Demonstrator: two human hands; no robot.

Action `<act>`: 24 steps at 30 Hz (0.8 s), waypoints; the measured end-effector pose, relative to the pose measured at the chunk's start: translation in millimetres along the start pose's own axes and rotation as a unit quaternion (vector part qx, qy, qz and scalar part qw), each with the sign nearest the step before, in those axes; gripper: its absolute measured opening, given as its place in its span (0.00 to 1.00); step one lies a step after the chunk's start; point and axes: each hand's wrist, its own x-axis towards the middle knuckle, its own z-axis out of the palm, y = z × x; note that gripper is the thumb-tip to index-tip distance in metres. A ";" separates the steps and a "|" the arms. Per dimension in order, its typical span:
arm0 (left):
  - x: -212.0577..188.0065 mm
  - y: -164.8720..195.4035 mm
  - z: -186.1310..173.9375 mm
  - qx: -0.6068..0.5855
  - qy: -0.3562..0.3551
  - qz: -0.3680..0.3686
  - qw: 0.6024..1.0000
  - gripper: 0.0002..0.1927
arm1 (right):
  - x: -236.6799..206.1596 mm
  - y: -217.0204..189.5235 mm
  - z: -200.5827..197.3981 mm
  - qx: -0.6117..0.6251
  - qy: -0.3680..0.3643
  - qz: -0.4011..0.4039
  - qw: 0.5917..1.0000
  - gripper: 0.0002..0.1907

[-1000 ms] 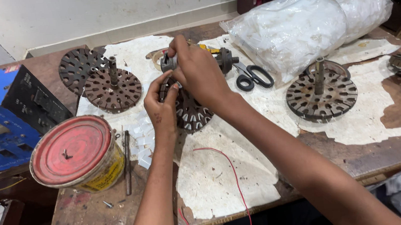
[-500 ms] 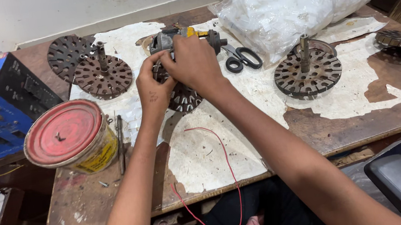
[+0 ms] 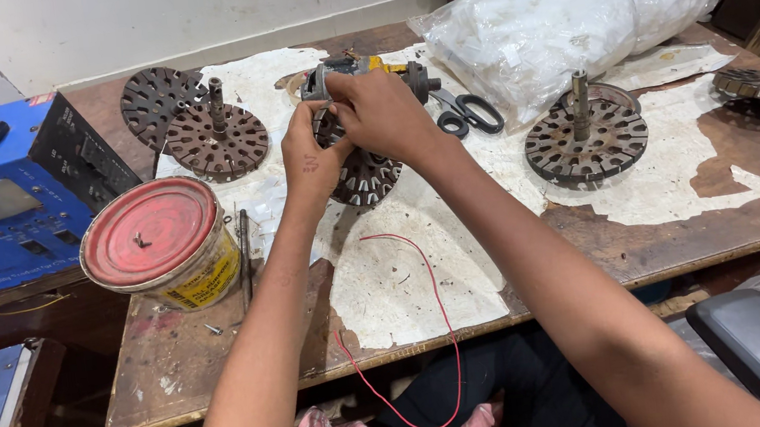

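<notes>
Both hands are meeting over a dark slotted metal disc (image 3: 364,175) that is lying near the middle of the worktop (image 3: 224,355), toward its far edge. The left hand (image 3: 312,159) is curling its fingers onto the left rim of the disc, and the right hand (image 3: 383,113) is closing over the top of it, so most of the disc is being hidden. What the right fingers are pinching I cannot tell. A red wire (image 3: 432,332) is hanging over the near edge; its upper end is ending on the white paper.

A similar disc with a shaft (image 3: 217,139) is standing at the far left corner, and another one (image 3: 586,135) toward the right edge. A red-lidded tin (image 3: 159,243) is sitting at the left edge. Black scissors (image 3: 469,116) are partly lying under a white plastic bundle (image 3: 558,17).
</notes>
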 end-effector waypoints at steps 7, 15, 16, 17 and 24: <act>-5.2 7.4 -4.4 -0.002 -0.014 -0.019 1.000 0.22 | 1.2 -4.4 -2.0 0.017 -0.008 0.018 1.000 0.06; -13.4 14.0 2.5 -0.095 0.036 -0.093 0.990 0.25 | -1.3 -4.5 -6.6 0.044 -0.013 0.021 0.999 0.07; -14.6 13.9 4.2 -0.110 0.050 -0.107 0.987 0.25 | -0.7 -3.9 -7.0 0.047 -0.012 0.009 0.999 0.08; -15.7 13.5 5.8 -0.125 0.063 -0.123 0.982 0.25 | -0.1 -3.4 -7.0 0.048 -0.014 0.015 0.999 0.07; -13.8 4.7 12.7 -0.158 0.102 -0.092 0.978 0.19 | 0.0 -0.3 -0.2 0.034 0.012 0.009 0.999 0.08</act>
